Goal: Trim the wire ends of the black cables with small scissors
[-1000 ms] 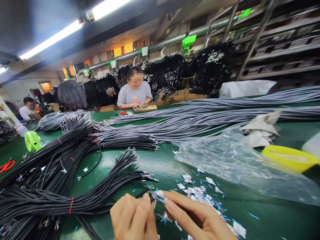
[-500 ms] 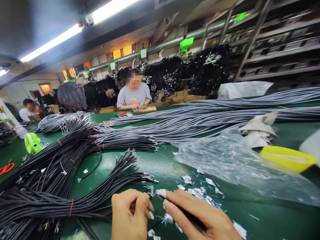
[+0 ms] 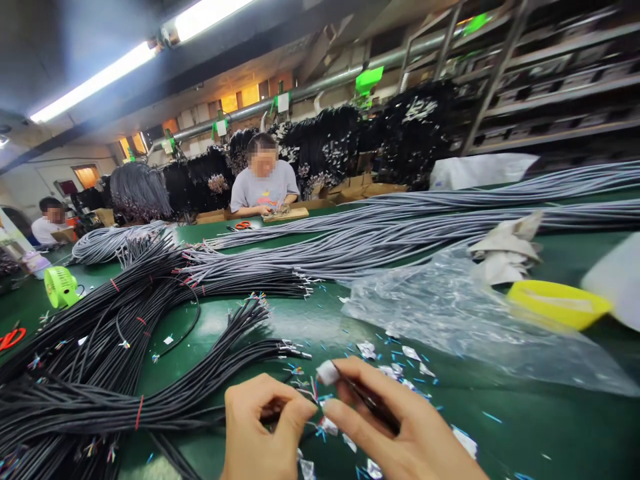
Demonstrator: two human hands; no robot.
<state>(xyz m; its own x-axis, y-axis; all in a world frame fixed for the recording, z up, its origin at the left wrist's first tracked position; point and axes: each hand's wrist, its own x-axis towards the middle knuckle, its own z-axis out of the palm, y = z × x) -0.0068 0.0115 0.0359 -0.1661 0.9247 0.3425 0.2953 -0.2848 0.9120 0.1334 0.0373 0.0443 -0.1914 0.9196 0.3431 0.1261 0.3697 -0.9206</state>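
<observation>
My left hand (image 3: 267,423) is closed in a pinch at the end of a black cable, mostly hidden in the fingers. Thin coloured wires (image 3: 314,390) fan out from its fingertips. My right hand (image 3: 387,417) is just beside it, with a white wrap (image 3: 327,373) on one fingertip. A slim dark tool (image 3: 373,403) lies along its palm under curled fingers; its kind does not show clearly. The right thumb tip is close to the wires. Scraps of silvery foil (image 3: 367,350) and short blue bits lie on the green table under and behind the hands.
Bundles of black cables (image 3: 165,400) spread to my left. Long grey cables (image 3: 360,240) cross the table farther back. A clear plastic sheet (image 3: 450,320) and a yellow dish (image 3: 557,303) are on the right. A green fan (image 3: 60,287) stands left. A co-worker (image 3: 265,180) sits opposite.
My right index finger has lifted off the wires, so thumb and finger are farther apart. The wires now spread upward from my left fingertips. The view has shifted slightly.
</observation>
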